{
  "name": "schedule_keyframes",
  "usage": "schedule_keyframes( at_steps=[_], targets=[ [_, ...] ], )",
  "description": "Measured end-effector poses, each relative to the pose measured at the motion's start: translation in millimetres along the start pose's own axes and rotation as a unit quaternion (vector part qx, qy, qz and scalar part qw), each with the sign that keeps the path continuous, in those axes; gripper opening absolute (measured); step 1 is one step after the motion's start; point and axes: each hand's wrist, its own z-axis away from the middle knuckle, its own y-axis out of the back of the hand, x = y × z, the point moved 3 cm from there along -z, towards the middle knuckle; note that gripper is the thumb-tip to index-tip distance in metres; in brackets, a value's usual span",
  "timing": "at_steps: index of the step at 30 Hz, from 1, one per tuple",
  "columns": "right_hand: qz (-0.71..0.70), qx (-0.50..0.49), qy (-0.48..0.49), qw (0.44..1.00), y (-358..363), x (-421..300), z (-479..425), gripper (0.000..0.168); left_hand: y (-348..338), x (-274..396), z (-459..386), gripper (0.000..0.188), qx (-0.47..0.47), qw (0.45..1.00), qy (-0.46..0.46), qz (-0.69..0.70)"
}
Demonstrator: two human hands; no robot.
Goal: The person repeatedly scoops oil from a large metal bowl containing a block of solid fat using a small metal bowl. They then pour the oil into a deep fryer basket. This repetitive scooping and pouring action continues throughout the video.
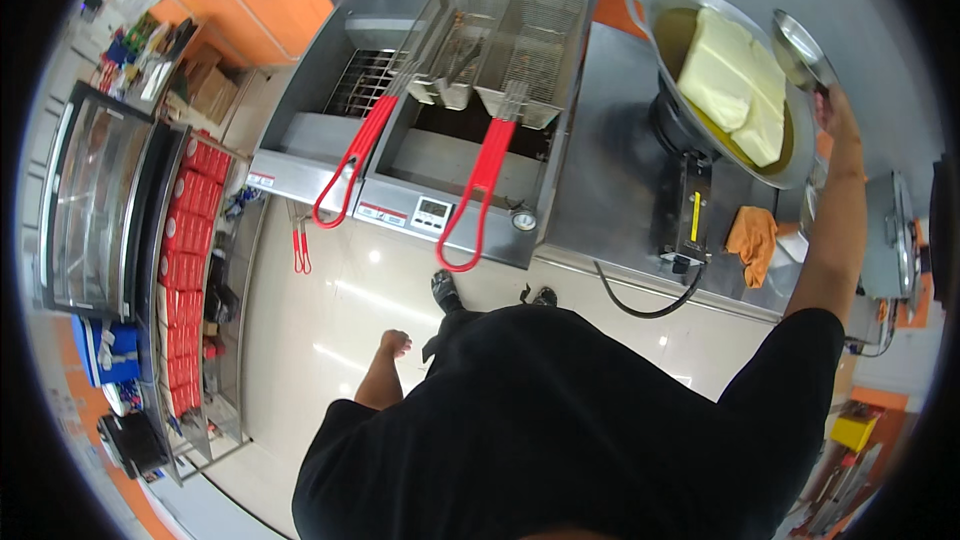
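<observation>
At the far right, my right hand [827,111] grips the near end of a shiny steel bowl or scoop [801,52]; whether it has a handle is hidden by the fingers. The vessel is held tilted beside a wide metal wok [802,136]. Inside the wok, pale yellow blocks of solid fat [731,79] sit in yellowish liquid oil [670,22]. Under the wok stands a black gas burner [664,120]. My left hand [396,343] hangs low over the floor with curled fingers, and nothing shows in it.
Two wire fry baskets [531,30] with red handles [491,165] rest on a steel deep fryer [465,232] in front. An orange cloth [752,244] lies on the steel counter [600,165]. A black hose [649,313] loops off its edge. Red boxes [189,232] fill a left shelf.
</observation>
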Motion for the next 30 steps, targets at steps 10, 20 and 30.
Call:
schedule_keyframes(
  at_steps=[10,20,30],
  targets=[
    [0.004,-0.051,0.093,0.994,-42,-20,-20,0.028,71,5,-19,0.02,-0.026,0.997,-0.038,-0.061],
    [0.059,-0.132,0.082,0.986,-206,-125,37,0.019,67,13,-14,0.017,0.013,0.999,0.017,0.039],
    [0.004,-0.309,0.042,0.95,-484,-151,120,0.018,107,-26,-31,0.016,-0.015,0.995,0.011,0.103]
  ],
)
